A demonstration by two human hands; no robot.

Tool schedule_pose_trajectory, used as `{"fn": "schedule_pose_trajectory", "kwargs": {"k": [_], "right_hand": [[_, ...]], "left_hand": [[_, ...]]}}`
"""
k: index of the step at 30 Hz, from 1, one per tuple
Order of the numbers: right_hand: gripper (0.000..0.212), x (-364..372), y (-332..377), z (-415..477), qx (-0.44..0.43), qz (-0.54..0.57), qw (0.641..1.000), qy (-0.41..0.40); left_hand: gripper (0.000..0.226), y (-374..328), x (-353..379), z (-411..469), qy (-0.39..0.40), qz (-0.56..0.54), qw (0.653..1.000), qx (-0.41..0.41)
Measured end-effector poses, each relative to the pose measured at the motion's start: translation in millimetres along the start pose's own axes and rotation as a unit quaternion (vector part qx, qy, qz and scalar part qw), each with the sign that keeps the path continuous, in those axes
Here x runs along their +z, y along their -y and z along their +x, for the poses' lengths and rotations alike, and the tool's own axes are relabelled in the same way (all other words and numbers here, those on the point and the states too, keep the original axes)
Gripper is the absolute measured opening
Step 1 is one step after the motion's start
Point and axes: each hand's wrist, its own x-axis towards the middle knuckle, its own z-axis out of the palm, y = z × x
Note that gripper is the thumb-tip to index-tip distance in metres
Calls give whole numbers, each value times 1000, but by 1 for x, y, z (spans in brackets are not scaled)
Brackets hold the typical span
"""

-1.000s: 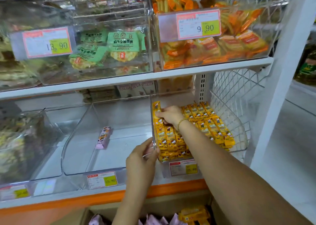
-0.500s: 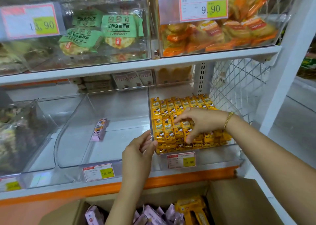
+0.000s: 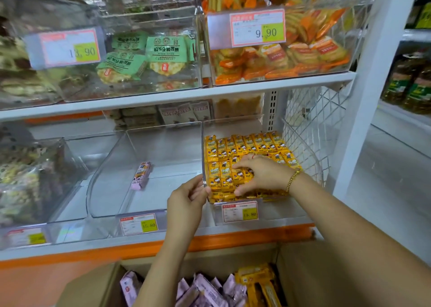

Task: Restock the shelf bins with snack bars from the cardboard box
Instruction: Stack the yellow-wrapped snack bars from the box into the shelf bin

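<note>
Shelf bin (image 3: 281, 210) | right hand (image 3: 263, 175), fingers (image 3: 242, 164) spread, pressing yellow bars (image 3: 245, 143) | left hand (image 3: 184, 202) pinching its wall

one view only, head-worn, wide-angle. faces forward and a little down at shelf (image 3: 177, 97), close, within reach of both arms. yellow-bar bin (image 3: 282, 211) at frame centre, seen from front and above. upper bins (image 3: 70, 83) fill top edge, seen about level. cardboard box (image 3: 303, 271) at bottom edge, right under camera, looked into from above. forearms run up from bottom edge to left hand (image 3: 186, 202) and right hand (image 3: 263, 176). right side: white post (image 3: 373, 97) leaning with lens bend, aisle floor (image 3: 384, 167) beyond.
</note>
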Motion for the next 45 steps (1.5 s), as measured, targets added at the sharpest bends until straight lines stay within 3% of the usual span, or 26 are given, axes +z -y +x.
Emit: {"fn": "schedule_pose_trajectory", "kwargs": {"k": [3,7,11,14,17,24,28,31,34,39,42,45], "right_hand": [[69,11,11,8,22,-18,996,-79],[55,17,16,12,45,42,989,-131],[67,1,-1,-5,-10,60,997,-50],[84,-18,-30,-26,29,-30,999,-2],[89,-21,-48,-35,75,-69,995,-11],[78,-19,-45,-26,86,-127,987,-50],[84,-32,-39,-28,92,-185,978,6],[62,-48,-36,-37,94,-274,954,74],[40,-53,-37,-47,66,-311,946,57],[23,-55,-55,-53,30,-167,985,-30],[15,-60,-50,-57,41,-78,996,-13],[23,-61,-43,-59,103,-34,992,57]], "left_hand": [[39,-4,-1,-1,-5,1,1000,-13],[36,-10,-2,-2,-4,6,1000,-28],[32,-13,-2,-10,8,42,999,-13],[38,-11,-5,-25,5,80,997,11],[42,-13,-3,-38,2,103,994,25],[48,-12,4,-49,16,110,993,27],[55,-11,0,-48,29,112,993,13],[56,-9,-1,-48,35,100,994,16],[55,-7,-1,-48,30,92,995,12],[53,-3,-3,-49,33,65,997,11],[52,-3,-2,-48,26,52,998,3],[52,-4,-3,-49,29,46,999,4]]}}
